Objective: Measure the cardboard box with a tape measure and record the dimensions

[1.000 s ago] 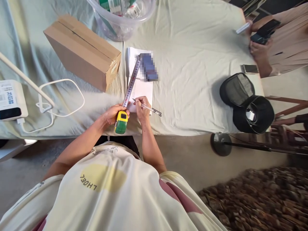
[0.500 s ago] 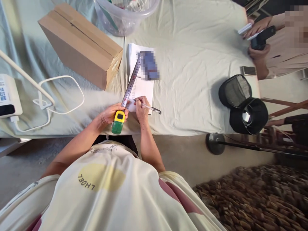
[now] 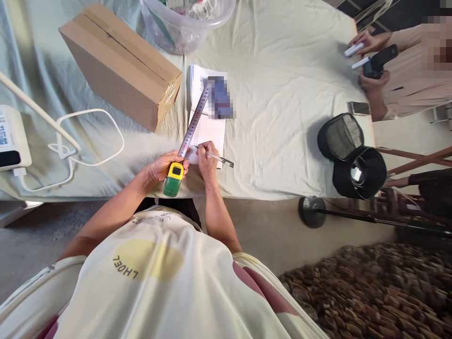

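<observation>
My left hand (image 3: 161, 167) is closed on a yellow and green tape measure (image 3: 173, 179) at the table's near edge. Its metal blade (image 3: 193, 122) runs out diagonally up and right across a white notebook (image 3: 208, 128). My right hand (image 3: 207, 160) grips a clear pen (image 3: 217, 158), its tip on the lower left of the page beside the blade. A blurred dark patch lies on the notebook's upper right.
A taped cardboard box (image 3: 122, 63) lies upper left, a clear plastic tub (image 3: 187, 21) behind it. A white device (image 3: 10, 139) and cable (image 3: 84, 136) sit left. A black mesh container (image 3: 341, 137) and black round case (image 3: 360, 173) sit right. Another person's hands (image 3: 370, 80) hold a phone.
My hands hold nearly the same pose on the tape and pen. The view has shifted slightly, and the other person's hands at the upper right have moved with the phone.
</observation>
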